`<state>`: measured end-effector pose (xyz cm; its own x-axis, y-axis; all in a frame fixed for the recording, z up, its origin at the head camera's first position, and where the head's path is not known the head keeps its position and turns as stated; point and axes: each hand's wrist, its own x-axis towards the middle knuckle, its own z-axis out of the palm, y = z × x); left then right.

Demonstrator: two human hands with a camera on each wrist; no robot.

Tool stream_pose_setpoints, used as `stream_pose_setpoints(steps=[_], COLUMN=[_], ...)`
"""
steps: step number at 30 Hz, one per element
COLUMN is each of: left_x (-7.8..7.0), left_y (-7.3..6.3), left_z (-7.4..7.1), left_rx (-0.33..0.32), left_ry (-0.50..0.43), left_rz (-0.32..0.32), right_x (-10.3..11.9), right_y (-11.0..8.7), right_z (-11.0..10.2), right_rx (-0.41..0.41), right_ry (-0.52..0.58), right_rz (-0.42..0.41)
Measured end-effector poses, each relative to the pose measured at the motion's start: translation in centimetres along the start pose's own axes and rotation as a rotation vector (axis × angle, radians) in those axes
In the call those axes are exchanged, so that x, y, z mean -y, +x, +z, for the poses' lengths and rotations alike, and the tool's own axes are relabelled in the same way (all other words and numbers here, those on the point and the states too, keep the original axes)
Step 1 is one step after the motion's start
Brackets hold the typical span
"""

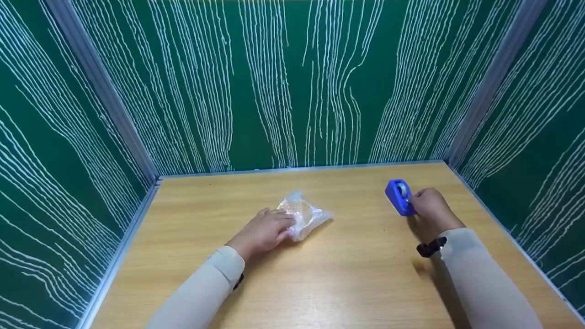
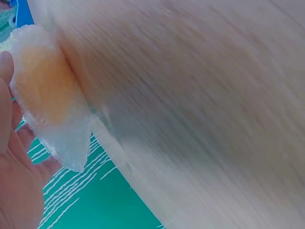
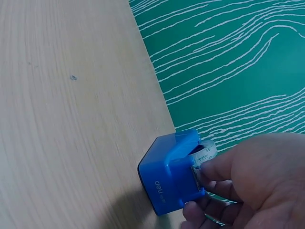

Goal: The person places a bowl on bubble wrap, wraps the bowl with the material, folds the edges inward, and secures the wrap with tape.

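A bundle of clear bubble wrap with something orange showing through lies near the middle of the table. My left hand holds it from its left side; in the left wrist view the fingers reach around the wrapped bundle. To the right stands a blue tape dispenser with a roll of clear tape in it. My right hand is at the dispenser's cutter end, thumb and forefinger pinching the tape there, the other fingers curled below. The pinched tape end is hidden behind the fingertips.
The wooden table is bordered by a metal frame. Green panels with white wavy lines rise at the back and both sides. Dark bands sit on both wrists.
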<state>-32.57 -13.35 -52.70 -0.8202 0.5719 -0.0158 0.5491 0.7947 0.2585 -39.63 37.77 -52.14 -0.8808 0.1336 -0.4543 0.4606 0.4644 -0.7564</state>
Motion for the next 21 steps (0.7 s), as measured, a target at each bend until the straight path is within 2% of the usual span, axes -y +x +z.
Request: stream_pose_setpoints(steps=[3,10,17,21], left_x=[0.0,0.0,0.0,0.2], left_y=[0.0,0.0,0.1,0.2], left_z=[0.0,-0.3,-0.3,-0.2], left_rx=[0.003,-0.009,0.007,0.019], left_ry=[-0.012,0.065,0.032,0.014], left_rz=[-0.008,0.038,0.007,0.000], right_x=[-0.1,0.2,0.8,0.9], right_y=[-0.2,-1.0,-1.6,-2.0], right_z=[0.2,0.3,0.5,0.6], right_rx=[0.012,-0.005,-0.001,0.000], right_ry=[0.067,0.058,0.242,0.262], right_rz=[0.035,0.038,0.116,0.120])
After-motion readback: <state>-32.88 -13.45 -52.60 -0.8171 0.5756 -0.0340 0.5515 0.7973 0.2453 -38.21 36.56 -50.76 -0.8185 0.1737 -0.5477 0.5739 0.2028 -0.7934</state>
